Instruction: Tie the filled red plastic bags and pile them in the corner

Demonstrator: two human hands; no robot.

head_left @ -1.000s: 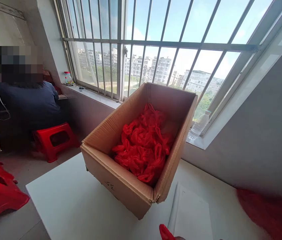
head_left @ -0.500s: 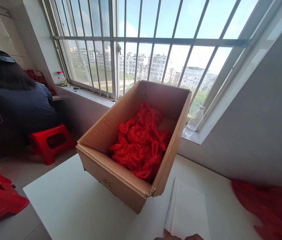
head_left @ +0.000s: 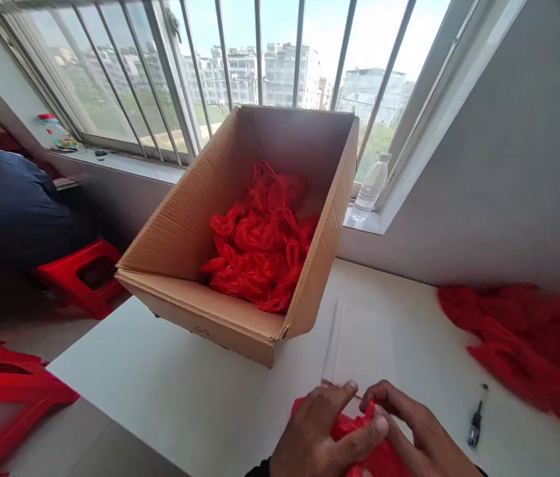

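At the bottom edge of the head view, a red plastic bag (head_left: pixel 382 460) lies between my two hands, over the near end of a white pad or stack of paper (head_left: pixel 364 341). My left hand (head_left: pixel 317 434) is curled over the bag from the left, thumb pointing right. My right hand (head_left: pixel 416 424) has thumb and forefinger bent around a raised fold of the bag. The lower part of the bag is cut off by the frame. Beyond the hands stands an open cardboard box (head_left: pixel 161 232), with crumpled red plastic bags (head_left: pixel 260 245) inside it.
A loose pile of red bags (head_left: pixel 518 338) lies on the white table (head_left: pixel 185 391) at right. A small dark pen-like tool (head_left: pixel 476 417) rests nearby. On the sill stands a clear bottle (head_left: pixel 372 185). Red stools (head_left: pixel 81 271) and a seated person (head_left: pixel 12 205) are at left.
My view has tilted down and turned slightly right. Both hands now show much more fully, with a red bag between them. The pen-like tool has come into view.
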